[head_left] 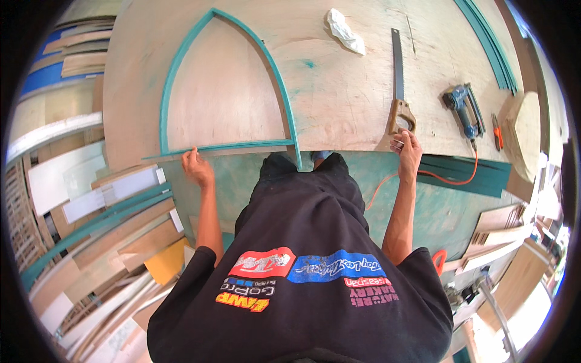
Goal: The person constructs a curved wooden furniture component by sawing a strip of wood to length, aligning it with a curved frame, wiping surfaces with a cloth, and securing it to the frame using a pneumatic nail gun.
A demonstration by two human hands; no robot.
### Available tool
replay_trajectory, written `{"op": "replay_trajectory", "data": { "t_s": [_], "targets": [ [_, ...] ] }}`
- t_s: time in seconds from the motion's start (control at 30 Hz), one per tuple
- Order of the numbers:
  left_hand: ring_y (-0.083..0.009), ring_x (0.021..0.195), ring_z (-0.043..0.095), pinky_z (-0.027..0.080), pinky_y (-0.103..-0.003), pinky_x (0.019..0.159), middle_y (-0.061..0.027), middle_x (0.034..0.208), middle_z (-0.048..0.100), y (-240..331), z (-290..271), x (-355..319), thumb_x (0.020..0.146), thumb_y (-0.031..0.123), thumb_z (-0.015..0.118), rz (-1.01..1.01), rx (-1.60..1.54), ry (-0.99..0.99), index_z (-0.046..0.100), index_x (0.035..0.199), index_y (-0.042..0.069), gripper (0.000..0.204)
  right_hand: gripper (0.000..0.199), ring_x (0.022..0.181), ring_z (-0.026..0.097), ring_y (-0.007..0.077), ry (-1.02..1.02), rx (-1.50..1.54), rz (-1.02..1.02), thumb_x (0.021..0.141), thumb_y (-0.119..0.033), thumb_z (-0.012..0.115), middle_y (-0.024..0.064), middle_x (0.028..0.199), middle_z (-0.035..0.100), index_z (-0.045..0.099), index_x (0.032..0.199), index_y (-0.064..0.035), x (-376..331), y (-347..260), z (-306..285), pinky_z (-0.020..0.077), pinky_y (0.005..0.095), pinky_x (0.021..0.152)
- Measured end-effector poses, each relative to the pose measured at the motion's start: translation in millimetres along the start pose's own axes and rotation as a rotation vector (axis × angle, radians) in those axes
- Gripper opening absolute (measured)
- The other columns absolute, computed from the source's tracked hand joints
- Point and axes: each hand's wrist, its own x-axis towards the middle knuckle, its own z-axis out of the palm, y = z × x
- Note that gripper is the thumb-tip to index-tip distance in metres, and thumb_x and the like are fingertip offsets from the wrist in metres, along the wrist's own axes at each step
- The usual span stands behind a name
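A pointed-arch frame [170, 78] of teal-painted strips lies flat on the pale wooden worktop. My left hand [198, 169] is at its near crossbar, fingers curled and fingertips against the strip. At the worktop's front edge, a handsaw [397, 66] lies with its wooden handle toward me and its blade pointing away. My right hand [409, 154] is closed at the lower end of that handle, fingertips touching it. A small white stick shows between those fingers, too small to name.
A crumpled white cloth [345, 31] lies beyond the saw. To its right are a nail gun [465, 112] with an orange hose [451, 181], red-handled pliers [497, 132] and teal strips [487, 42]. Stacked boards [115, 199] fill the left side. A teal panel [466, 174] sits below the worktop's edge.
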Motion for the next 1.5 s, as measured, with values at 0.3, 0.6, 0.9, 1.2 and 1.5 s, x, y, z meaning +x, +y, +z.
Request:
{"op": "replay_trajectory", "data": {
  "t_s": [0.3,0.6,0.9,1.2,1.5],
  "targets": [
    [-0.0281,0.113,0.064,0.054,-0.04,0.088,-0.0192,0.123,0.061,56,24,-2,0.097,0.017,0.071,-0.871,-0.74,0.199,0.048,0.139,-0.012,0.056,0.04,0.087,0.072,0.018,-0.729,-0.31,0.111,0.105,-0.035,0.063,0.0097,0.105,0.074,0.069,0.126,-0.0006,-49,17,125,0.0592,0.0316,0.076],
    [-0.029,0.112,0.066,0.06,-0.04,0.087,-0.022,0.133,0.063,89,20,-8,0.1,0.02,0.071,-1.111,-1.039,0.059,0.043,0.145,-0.009,0.061,0.06,0.078,0.068,0.0205,-0.842,-0.554,-0.189,0.098,-0.038,0.069,0.0219,0.084,0.074,0.059,0.142,0.0026,-90,47,192,0.0538,0.0367,0.075],
    [-0.0275,0.107,0.067,0.065,-0.04,0.077,-0.0216,0.128,0.062,83,29,-12,0.099,0.018,0.073,-1.107,-1.207,0.082,0.042,0.146,-0.007,0.061,0.056,0.092,0.067,0.0189,-0.69,-0.877,-0.678,0.102,-0.035,0.062,0.0167,0.095,0.067,0.058,0.142,0.0042,-101,56,198,0.0576,0.0387,0.075],
    [-0.0182,0.089,0.066,0.059,-0.033,0.066,-0.0109,0.11,0.067,52,53,-38,0.094,0.024,0.079,-0.88,-1.189,0.112,0.059,0.124,-0.007,0.048,0.054,0.11,0.066,0.0199,-0.954,-0.521,-0.13,0.103,-0.037,0.064,0.0105,0.124,0.069,0.058,0.146,-0.0036,-98,48,163,0.059,0.0347,0.083],
    [-0.019,0.088,0.064,0.058,-0.035,0.069,-0.0091,0.11,0.065,59,58,-38,0.1,0.028,0.071,-0.901,-1.116,0.198,0.058,0.128,-0.005,0.045,0.035,0.088,0.07,0.0149,-0.926,-0.415,-0.065,0.105,-0.026,0.062,0.0066,0.104,0.073,0.069,0.13,-0.0015,-41,15,138,0.0583,0.0302,0.075]
  ]
}}
